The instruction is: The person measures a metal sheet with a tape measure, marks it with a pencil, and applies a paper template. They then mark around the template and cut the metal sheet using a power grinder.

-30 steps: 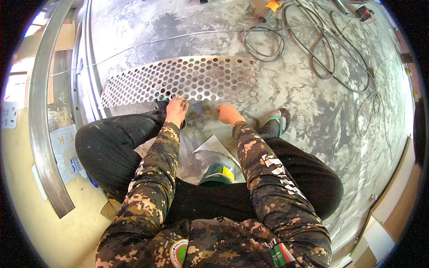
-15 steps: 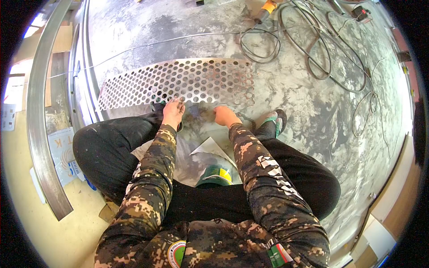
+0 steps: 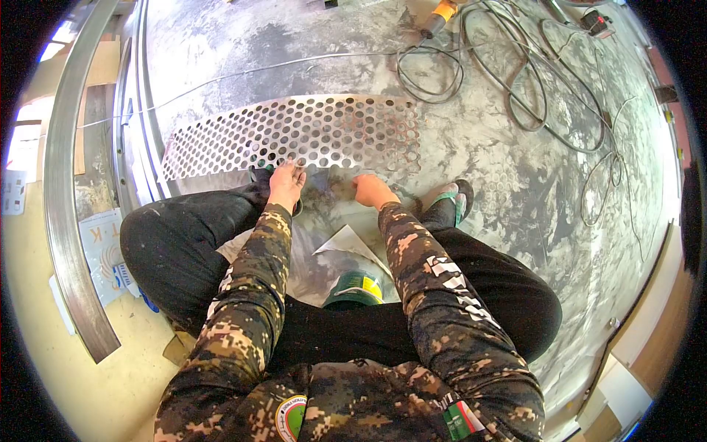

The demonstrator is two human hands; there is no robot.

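Observation:
A long perforated metal sheet (image 3: 294,132) with rows of round holes lies across the floor in front of me. At its near edge, my left hand (image 3: 286,184) touches the metal, its fingers slightly apart. My right hand (image 3: 372,190) is just below the same edge, with its fingers curled together; whatever is in it, if anything, is too small to make out. Between my legs are a dark green tub (image 3: 353,287) with a yellow label and a pale triangular sheet (image 3: 346,241).
A long metal channel (image 3: 65,199) runs down the left side. Coiled cables (image 3: 515,81) and an orange-and-black power tool (image 3: 440,18) lie at the upper right. Boards (image 3: 633,331) line the lower right edge. My sandalled foot (image 3: 456,200) is right of my hands.

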